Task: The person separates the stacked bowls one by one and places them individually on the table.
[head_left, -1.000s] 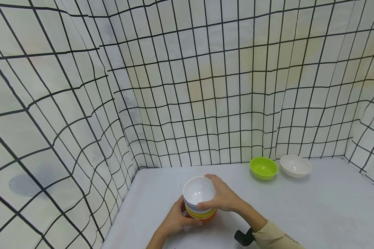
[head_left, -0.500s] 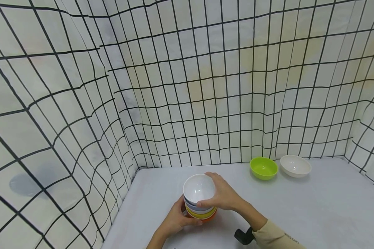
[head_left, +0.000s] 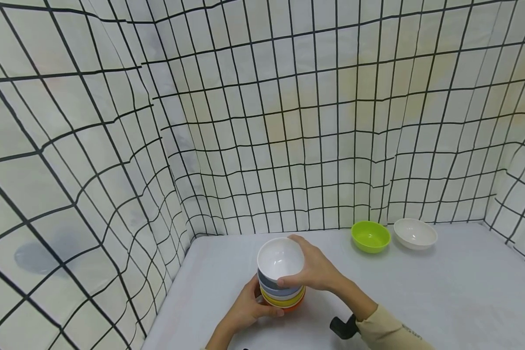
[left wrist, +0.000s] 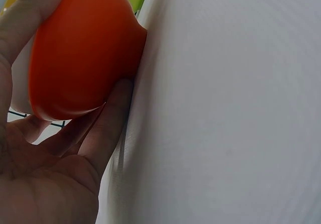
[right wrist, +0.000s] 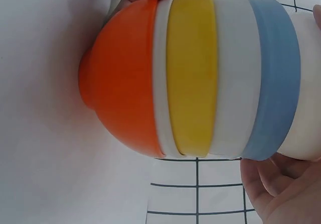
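Note:
A stack of nested bowls stands on the white table, at the lower middle of the head view. In the right wrist view its lowest is an orange bowl [right wrist: 123,78], followed by a thin white rim, a yellow bowl [right wrist: 191,78], a pale grey-white bowl [right wrist: 238,78] and a blue bowl [right wrist: 276,78]. Topmost is a white bowl [head_left: 280,257], which my right hand [head_left: 317,267] grips by its sides, thumb in front. My left hand [head_left: 246,308] holds the stack low down; in the left wrist view its fingers curve round the orange bowl [left wrist: 85,48].
A green bowl [head_left: 370,237] and a wide white bowl [head_left: 415,234] sit side by side at the back right of the table [head_left: 442,291]. A white wall with a black grid [head_left: 288,146] rises behind. A black object [head_left: 343,328] is beside the right sleeve.
My right hand and the top white bowl have risen a little, so more of the blue bowl under it shows. The left hand has stayed in place.

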